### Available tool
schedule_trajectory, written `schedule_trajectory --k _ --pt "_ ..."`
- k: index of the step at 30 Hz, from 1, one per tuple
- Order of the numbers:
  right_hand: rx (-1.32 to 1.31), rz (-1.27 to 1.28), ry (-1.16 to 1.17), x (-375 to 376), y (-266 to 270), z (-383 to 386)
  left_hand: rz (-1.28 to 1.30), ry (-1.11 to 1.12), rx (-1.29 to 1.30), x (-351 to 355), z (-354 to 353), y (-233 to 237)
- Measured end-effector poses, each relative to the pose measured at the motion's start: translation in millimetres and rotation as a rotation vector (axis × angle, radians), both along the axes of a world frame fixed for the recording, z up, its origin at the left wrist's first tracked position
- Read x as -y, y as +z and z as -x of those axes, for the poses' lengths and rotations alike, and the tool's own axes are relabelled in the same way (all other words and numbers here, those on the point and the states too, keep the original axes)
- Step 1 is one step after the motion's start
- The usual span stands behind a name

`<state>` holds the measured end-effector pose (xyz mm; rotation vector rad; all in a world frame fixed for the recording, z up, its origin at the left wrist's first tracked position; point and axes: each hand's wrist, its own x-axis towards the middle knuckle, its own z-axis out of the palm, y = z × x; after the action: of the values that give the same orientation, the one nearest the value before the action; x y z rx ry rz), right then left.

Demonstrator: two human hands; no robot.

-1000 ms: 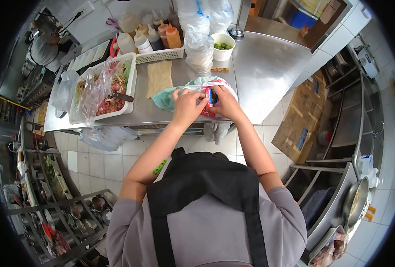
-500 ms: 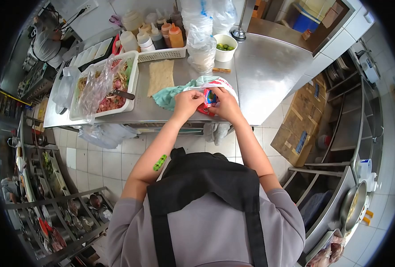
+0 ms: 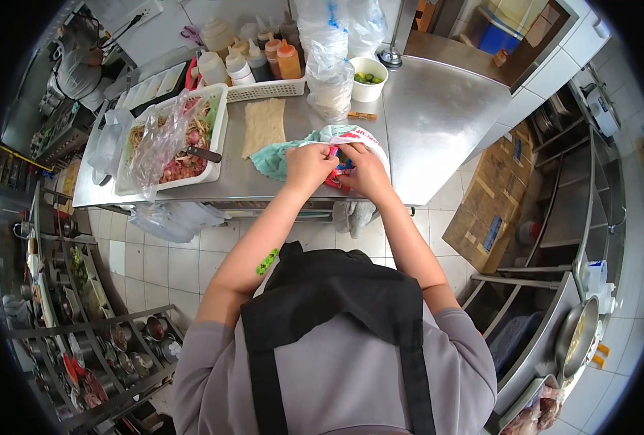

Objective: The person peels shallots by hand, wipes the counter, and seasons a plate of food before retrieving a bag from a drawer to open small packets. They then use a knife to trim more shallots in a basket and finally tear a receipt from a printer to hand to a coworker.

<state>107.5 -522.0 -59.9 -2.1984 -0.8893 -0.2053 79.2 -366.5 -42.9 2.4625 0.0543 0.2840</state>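
A small red and blue packet (image 3: 344, 164) is between my two hands, over the front part of the steel counter. My left hand (image 3: 307, 167) has its fingers closed on the packet's left edge. From the right, my right hand (image 3: 364, 170) grips the same packet, its fingers bent over the top. Beneath and behind the hands lie a crumpled green plastic bag (image 3: 270, 159) and a white bag with red print (image 3: 373, 143). The packet's lower part is partly hidden by my fingers.
A beige cloth (image 3: 265, 127) lies left of the bags. Farther left is a white tray (image 3: 217, 116) of food with a knife (image 3: 203, 154). Behind stand sauce bottles (image 3: 288, 61), stacked plastic bags (image 3: 329, 80) and a white tub of green fruit (image 3: 367, 90). Another person (image 3: 75, 72) is at far left.
My left hand has moved right and closed on the packet beside my right hand. The packet is now more covered by my fingers.
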Motion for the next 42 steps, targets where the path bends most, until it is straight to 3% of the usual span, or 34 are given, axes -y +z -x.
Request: schedule_trajectory --k 1,3,5,6,8,11,13,14,16,19,23,25,28,32,34,37,42 --pt "0.016 -0.010 -0.003 0.8 0.9 0.2 -0.002 -0.002 0.000 -0.6 -0.6 -1.5" --pt "0.028 -0.021 -0.011 4.0 6.2 0.7 0.274 -0.054 -0.042 -4.4 -1.3 -5.7" --pt "-0.364 -0.024 0.054 9.6 16.5 -3.2 0.335 -0.075 -0.091 -11.9 -4.3 -10.9" --pt "-0.363 -0.026 0.051 12.7 16.8 -7.5 0.397 -0.094 -0.136 -16.4 -7.1 -11.9" --pt "-0.747 -0.239 0.149 16.7 16.3 -16.0 0.406 -0.131 -0.193 -22.2 -9.2 -15.5" --pt "-0.518 -0.156 0.145 13.5 7.4 -16.0 0.512 -0.209 -0.204 -21.4 -9.2 -10.6" --pt "-0.335 -0.134 0.175 11.8 5.4 -11.7 0.279 -0.164 -0.098 -14.9 -2.4 11.1" --pt "-0.333 -0.133 0.179 9.5 4.8 -11.1 0.280 -0.161 -0.096 -15.8 -2.5 11.4" --pt "-0.048 -0.023 0.083 5.2 2.3 -8.3 0.170 -0.225 -0.008 -16.6 -1.3 11.0" --pt "-0.052 -0.037 0.052 3.6 -0.8 -10.4 0.019 -0.201 0.100 -14.7 -0.1 8.0" --pt "-0.203 -0.156 0.065 5.4 -5.6 -15.2 0.025 -0.222 0.184 -15.4 -1.6 7.2" --pt "-0.273 -0.150 0.085 7.9 -1.6 -15.5 0.303 -0.228 -0.010 -15.8 -4.3 8.8" --pt "-0.363 -0.139 0.105 9.6 4.6 -15.4 0.441 -0.207 -0.141 -15.8 -6.3 9.2" --pt "-0.341 -0.114 0.116 14.5 5.4 -16.7 0.562 -0.266 -0.161 -20.5 -11.9 0.2" --pt "-0.566 -0.276 0.216 20.5 3.6 -18.3 0.753 -0.339 -0.179 -19.1 -9.8 2.8" --pt "-0.710 -0.353 0.157 21.7 1.3 -23.6 0.700 -0.355 -0.102 -14.9 -13.8 -6.8" --pt "-0.585 -0.382 0.114 20.8 -3.2 -28.6 0.724 -0.319 -0.018 -4.5 -19.7 -17.3"
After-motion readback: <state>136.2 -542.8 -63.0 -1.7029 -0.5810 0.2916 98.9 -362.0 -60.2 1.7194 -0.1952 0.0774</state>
